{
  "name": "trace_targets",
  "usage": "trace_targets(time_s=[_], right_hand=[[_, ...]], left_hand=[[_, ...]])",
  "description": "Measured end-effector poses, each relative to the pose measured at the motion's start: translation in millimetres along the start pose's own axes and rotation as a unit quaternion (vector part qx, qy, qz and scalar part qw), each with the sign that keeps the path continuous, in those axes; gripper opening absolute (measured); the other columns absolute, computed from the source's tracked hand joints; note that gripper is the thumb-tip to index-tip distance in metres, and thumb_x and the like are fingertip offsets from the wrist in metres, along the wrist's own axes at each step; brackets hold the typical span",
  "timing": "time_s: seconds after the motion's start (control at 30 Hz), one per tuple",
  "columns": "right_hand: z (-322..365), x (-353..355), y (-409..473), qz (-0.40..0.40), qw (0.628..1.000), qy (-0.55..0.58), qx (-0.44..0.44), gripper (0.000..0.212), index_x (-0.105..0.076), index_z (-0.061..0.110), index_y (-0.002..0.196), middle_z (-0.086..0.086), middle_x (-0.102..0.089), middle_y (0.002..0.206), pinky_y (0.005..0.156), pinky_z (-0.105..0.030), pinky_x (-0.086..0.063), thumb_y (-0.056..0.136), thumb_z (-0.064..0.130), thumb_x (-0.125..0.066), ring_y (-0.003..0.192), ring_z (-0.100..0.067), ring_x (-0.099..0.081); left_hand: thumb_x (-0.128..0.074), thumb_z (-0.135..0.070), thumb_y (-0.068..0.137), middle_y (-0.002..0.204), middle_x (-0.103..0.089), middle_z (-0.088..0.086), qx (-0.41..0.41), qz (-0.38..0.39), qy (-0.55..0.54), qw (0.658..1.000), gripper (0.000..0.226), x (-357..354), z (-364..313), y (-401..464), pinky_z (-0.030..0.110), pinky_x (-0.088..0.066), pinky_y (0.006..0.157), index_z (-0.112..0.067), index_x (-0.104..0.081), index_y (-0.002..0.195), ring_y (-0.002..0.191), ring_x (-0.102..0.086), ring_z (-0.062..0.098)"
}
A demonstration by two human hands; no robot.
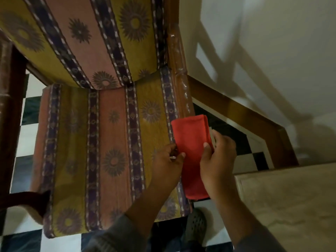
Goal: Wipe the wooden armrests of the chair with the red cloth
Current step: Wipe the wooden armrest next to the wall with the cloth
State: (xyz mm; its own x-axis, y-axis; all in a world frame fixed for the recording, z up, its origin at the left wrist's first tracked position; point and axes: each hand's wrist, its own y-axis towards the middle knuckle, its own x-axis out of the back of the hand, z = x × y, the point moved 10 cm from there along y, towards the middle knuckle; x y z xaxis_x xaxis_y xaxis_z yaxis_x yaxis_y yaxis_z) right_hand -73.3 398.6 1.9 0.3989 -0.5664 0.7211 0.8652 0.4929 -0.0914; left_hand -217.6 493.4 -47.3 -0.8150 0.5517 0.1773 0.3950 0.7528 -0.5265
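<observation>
I am seeing the folded red cloth (192,153) lying along the chair's right wooden armrest (179,77). My left hand (168,164) is pinching its left edge; my right hand (218,157) is clasping its right side. The striped seat cushion (101,151) is lying just beside it, above the checkered floor (27,140).

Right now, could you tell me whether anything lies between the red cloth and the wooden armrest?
Nothing visible does. Both the left hand and right hand hold the folded red cloth over the near part of the wooden armrest, whose far stretch shows bare.
</observation>
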Motion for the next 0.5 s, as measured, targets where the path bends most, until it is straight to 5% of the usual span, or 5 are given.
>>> trace_targets(time_s=[0.1, 0.2, 0.3, 0.4, 0.5], right_hand=[[34, -14, -10, 0.002, 0.982, -0.107, 0.158, 0.042, -0.046, 0.011, 0.139, -0.017, -0.042, 0.149, 0.108, -0.051, -0.038, 0.1, 0.026, -0.041, 0.141, -0.035, -0.034], [40, -52, -20, 0.118, 0.953, -0.154, 0.233, 0.056, -0.028, 0.006, 0.15, -0.017, -0.023, 0.16, 0.119, -0.054, -0.021, 0.104, 0.037, -0.025, 0.15, -0.032, -0.012], [30, -67, -16, 0.162, 0.936, -0.199, 0.243, 0.065, -0.004, 0.012, 0.155, -0.013, -0.002, 0.165, 0.121, -0.053, -0.013, 0.103, 0.047, -0.019, 0.152, -0.03, 0.004], [35, -73, -11, 0.155, 0.91, -0.272, 0.273, 0.068, -0.004, 0.007, 0.156, -0.018, 0.001, 0.165, 0.12, -0.056, -0.014, 0.102, 0.044, -0.023, 0.152, -0.036, 0.004], [45, -83, -4, 0.155, 0.884, -0.319, 0.305, 0.069, -0.007, 0.003, 0.155, -0.02, 0.001, 0.164, 0.119, -0.059, -0.018, 0.099, 0.04, -0.023, 0.151, -0.038, 0.003]], left_hand=[[-0.059, -0.015, 0.097, 0.1, -0.071, -0.003, -0.007, 0.018, -0.01, 1.0, 0.023, 2, 5, 5, 0.049, -0.061, 0.082, -0.036, -0.065, 0.1, 0.094, -0.071, 0.025], [-0.048, -0.019, 0.103, 0.095, -0.075, -0.001, 0.005, 0.054, -0.08, 0.995, 0.025, 3, 11, 4, 0.029, -0.061, 0.07, -0.029, -0.07, 0.104, 0.086, -0.074, 0.015], [-0.045, -0.019, 0.104, 0.107, -0.071, -0.017, -0.166, -0.025, 0.129, 0.977, 0.027, 31, -9, 12, 0.004, -0.042, 0.09, -0.023, -0.067, 0.119, 0.097, -0.058, -0.015], [-0.028, -0.046, 0.103, 0.164, -0.022, 0.006, -0.198, 0.007, 0.444, 0.874, 0.059, 27, 15, 47, 0.03, -0.007, 0.123, -0.02, -0.022, 0.156, 0.153, -0.012, 0.017], [-0.01, -0.068, 0.091, 0.166, 0.012, 0.009, -0.19, 0.041, 0.575, 0.794, 0.079, 27, 45, 93, 0.049, 0.007, 0.121, -0.027, 0.006, 0.156, 0.15, 0.021, 0.03]])
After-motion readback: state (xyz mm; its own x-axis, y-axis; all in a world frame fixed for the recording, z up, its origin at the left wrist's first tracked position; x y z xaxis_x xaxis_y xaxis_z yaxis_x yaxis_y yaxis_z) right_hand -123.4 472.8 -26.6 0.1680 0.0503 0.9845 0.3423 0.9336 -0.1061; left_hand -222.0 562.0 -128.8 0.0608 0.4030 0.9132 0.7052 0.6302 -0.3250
